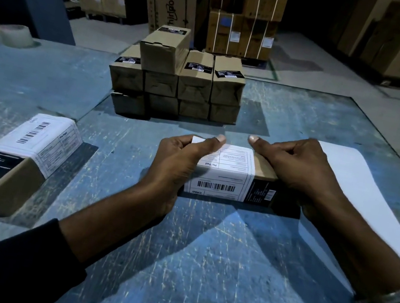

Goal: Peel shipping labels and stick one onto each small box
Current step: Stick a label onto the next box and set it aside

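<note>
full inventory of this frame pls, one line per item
box in hands: 1, brown, table centre, white label wrapped on
labelled box: 1, brown with white label, left on table
stacked boxes: about 10, brown, black stickers, far side of table
paper sheet: 1, white, right, under right arm
tape roll: 1, pale, far left
table: 1, blue, scratched
big cartons: several, brown, background floor
left hand: grip on label end
right hand: grip on box
</note>
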The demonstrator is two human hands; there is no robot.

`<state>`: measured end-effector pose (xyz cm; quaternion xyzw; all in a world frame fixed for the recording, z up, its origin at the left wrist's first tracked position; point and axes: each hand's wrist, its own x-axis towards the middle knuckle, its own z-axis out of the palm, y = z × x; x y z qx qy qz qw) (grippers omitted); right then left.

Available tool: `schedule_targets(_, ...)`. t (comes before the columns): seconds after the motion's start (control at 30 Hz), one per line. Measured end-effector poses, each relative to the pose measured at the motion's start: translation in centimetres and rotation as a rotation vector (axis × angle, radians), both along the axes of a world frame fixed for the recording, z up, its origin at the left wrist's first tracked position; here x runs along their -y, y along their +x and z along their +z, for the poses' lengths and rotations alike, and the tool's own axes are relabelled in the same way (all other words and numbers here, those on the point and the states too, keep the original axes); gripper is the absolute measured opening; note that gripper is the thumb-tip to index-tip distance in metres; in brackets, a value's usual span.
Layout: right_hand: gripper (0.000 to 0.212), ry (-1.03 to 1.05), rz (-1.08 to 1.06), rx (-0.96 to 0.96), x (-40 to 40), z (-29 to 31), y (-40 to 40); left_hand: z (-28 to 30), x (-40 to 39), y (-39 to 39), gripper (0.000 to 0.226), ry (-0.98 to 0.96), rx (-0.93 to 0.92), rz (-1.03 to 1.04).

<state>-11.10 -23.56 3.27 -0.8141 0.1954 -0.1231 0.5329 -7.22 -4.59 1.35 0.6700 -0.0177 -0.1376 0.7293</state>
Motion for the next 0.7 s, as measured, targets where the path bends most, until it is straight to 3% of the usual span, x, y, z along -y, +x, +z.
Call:
schedule_targets(0.13,0.091,-0.035,0.073,-0.073,0.1,1.1,-0.6,0.5,-0.7,0.5,0.041,0.014,-0.115,-0.058)
schedule_targets(0.17,0.096,-0.060,0.116,-0.094,0.2,1.7,-0.9,0.7,-1.1,0.6,0.049,0.016,-0.130,-0.119)
schedule_targets(0.27,0.067,-0.217,0.260,-0.089,-0.2,3.3,-1.9,1.1,-2.4,0.5,0.055,-0.039,-0.134,-0.226)
schedule_targets(0.33,0.055,-0.282,0.349,-0.120,-0.6,3.8,-2.3,1.5,-3.5,0.7,0.041,-0.087,-0.124,-0.305)
schedule_targets(0.43,0.061,-0.265,0.388,-0.190,-1.0,3.4,-2.2,1.3,-4.3,1.7,0.031,-0.013,-0.087,-0.455)
schedule_targets(0.6,0.058,-0.190,0.371,-0.175,-0.7,3.2,-1.6,0.4,-4.0,1.8,0.047,-0.020,-0.121,-0.406)
schedule_targets(0.7,0.063,-0.247,0.323,-0.146,-1.2,2.6,-1.6,-0.6,-3.8,2.2,0.048,-0.065,-0.127,-0.396)
